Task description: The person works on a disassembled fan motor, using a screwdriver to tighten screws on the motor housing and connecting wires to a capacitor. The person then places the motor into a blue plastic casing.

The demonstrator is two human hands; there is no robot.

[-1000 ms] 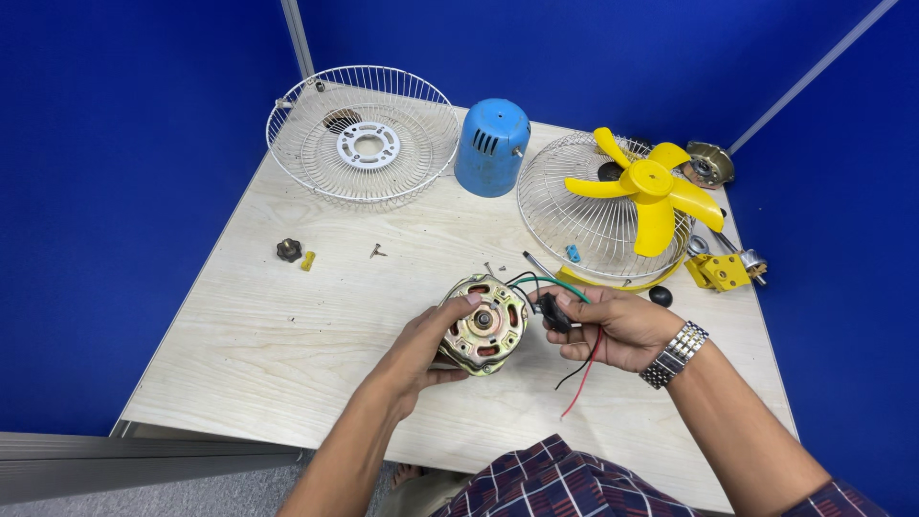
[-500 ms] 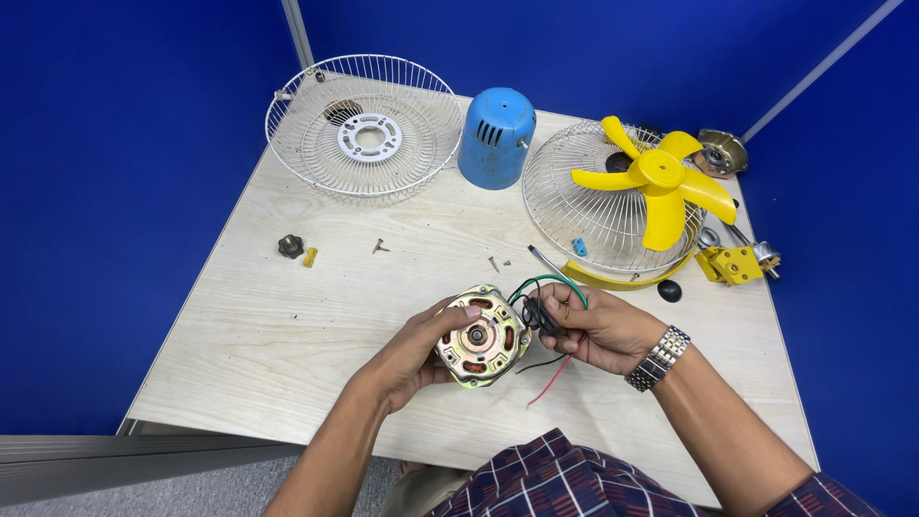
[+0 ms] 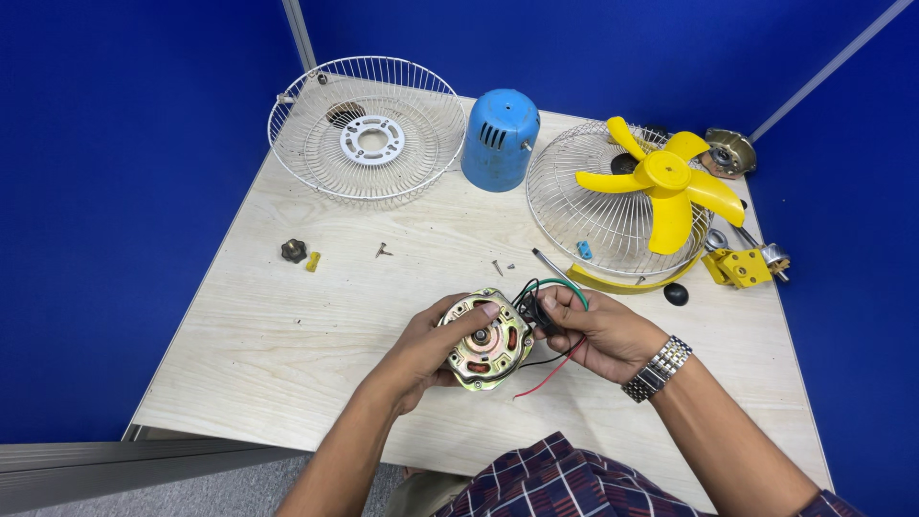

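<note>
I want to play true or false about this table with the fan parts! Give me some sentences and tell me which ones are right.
1. The left hand holds the fan motor. True.
2. The yellow fan blade lies on the bare table. False: it rests on a wire fan guard.
3. The blue motor cover stands between the two wire guards. True.
4. The right hand is bare at the wrist. False: it wears a metal wristwatch.
5. The right hand grips the motor's wires. True.
6. The other wire guard has a red centre ring. False: the ring is white.
</note>
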